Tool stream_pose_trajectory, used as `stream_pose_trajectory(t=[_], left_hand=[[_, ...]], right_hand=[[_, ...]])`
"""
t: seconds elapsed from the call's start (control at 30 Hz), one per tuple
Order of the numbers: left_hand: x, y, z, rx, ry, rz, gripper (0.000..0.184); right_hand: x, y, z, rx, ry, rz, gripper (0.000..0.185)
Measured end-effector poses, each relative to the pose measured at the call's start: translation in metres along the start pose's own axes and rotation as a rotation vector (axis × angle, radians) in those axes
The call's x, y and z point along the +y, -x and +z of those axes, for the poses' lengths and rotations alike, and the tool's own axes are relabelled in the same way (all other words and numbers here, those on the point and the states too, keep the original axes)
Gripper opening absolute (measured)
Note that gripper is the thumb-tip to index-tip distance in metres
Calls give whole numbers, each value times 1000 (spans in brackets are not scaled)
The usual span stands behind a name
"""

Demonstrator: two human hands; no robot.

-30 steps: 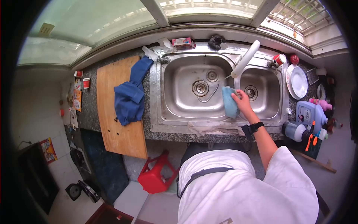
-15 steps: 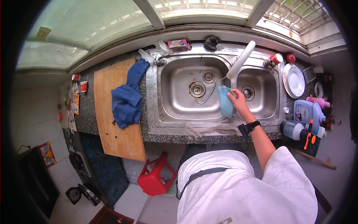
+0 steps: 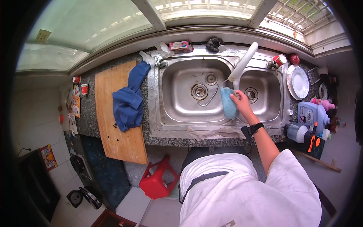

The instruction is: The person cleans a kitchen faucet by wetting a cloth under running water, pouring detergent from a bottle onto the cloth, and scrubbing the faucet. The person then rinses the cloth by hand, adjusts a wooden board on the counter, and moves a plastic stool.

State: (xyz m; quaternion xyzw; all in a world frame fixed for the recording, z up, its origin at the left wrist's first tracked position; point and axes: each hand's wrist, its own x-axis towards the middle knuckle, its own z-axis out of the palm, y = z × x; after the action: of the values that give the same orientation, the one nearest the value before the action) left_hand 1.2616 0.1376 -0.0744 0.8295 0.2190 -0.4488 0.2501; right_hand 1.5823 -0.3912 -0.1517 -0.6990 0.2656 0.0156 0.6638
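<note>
My right hand [image 3: 242,103] is closed on a light blue cloth [image 3: 229,104], which hangs over the divider between the two basins of the steel sink [image 3: 181,107]. Just beyond the cloth is the white faucet [image 3: 244,62], its spout end near the divider. A thin curved wire or tube [image 3: 211,99] lies in the left basin beside the drain. Along the sink's front edge a crumpled pale cloth [image 3: 215,133] is spread, left of my wrist. My left hand does not show.
Left of the sink, a blue garment [image 3: 128,100] lies on a wooden board [image 3: 107,90]. Plates [image 3: 300,83], a cleaner bottle [image 3: 312,113] and a spray bottle [image 3: 297,132] stand at the right. A red stool [image 3: 157,181] is below the counter.
The view has shifted slightly, so the sink and counter items appear a little further left. My right hand keeps its grip on the blue cloth, in nearly the same place over the divider.
</note>
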Motion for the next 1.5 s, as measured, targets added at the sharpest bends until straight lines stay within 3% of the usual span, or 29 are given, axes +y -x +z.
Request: stream_pose_trajectory(t=[0.3, 0.5, 0.67, 0.73, 0.8, 0.87, 0.93, 1.07, 1.13, 1.27, 1.33, 1.37, 1.43, 1.47, 1.5], left_hand=[[2, 3, 2, -3, -8, -20, 29], [6, 9, 4, -18, -19, -40, 28], [-9, 49, -10, -87, -47, -31, 28], [-13, 43, -34, -11, -29, 21, 28], [1, -8, -65, 232, 205, 113, 15], [74, -39, -99, 222, 572, 75, 11], [149, -64, -119, 204, 489, 208, 13], [307, -91, -118, 191, 285, 549, 18], [374, -113, -104, 110, 252, 665, 30], [482, -160, -55, 51, 473, 776, 42], [523, -176, -45, -188, 636, 673, 46], [537, -186, -39, -194, 640, 677, 46], [553, -207, -27, -157, 650, 662, 43], [560, -208, -24, -166, 651, 660, 43], [566, -205, -22, -91, 603, 759, 37]], right_hand=[[-9, -18, 7, -42, 3, 49, 38], [-27, -58, 36, -76, -512, 122, 42], [-29, -79, 44, -106, -363, 167, 42], [-17, -84, 51, 12, -421, 62, 43], [-29, -76, 52, 15, -434, 56, 44], [-37, -71, 46, 20, -450, 46, 45], [-40, -69, 38, -196, -553, 174, 34], [-48, -67, 35, -177, -579, 206, 29], [-45, -67, 38, -149, -568, 197, 27], [-52, -62, 41, -169, -613, 174, 36], [-61, -56, 42, -114, -764, 253, 34], [-60, -56, 42, -109, -758, 249, 34], [-54, -56, 44, -55, -342, 4, 37], [-40, -59, 44, -49, -337, 8, 37], [-26, -60, 44, 60, -122, -161, 39]])
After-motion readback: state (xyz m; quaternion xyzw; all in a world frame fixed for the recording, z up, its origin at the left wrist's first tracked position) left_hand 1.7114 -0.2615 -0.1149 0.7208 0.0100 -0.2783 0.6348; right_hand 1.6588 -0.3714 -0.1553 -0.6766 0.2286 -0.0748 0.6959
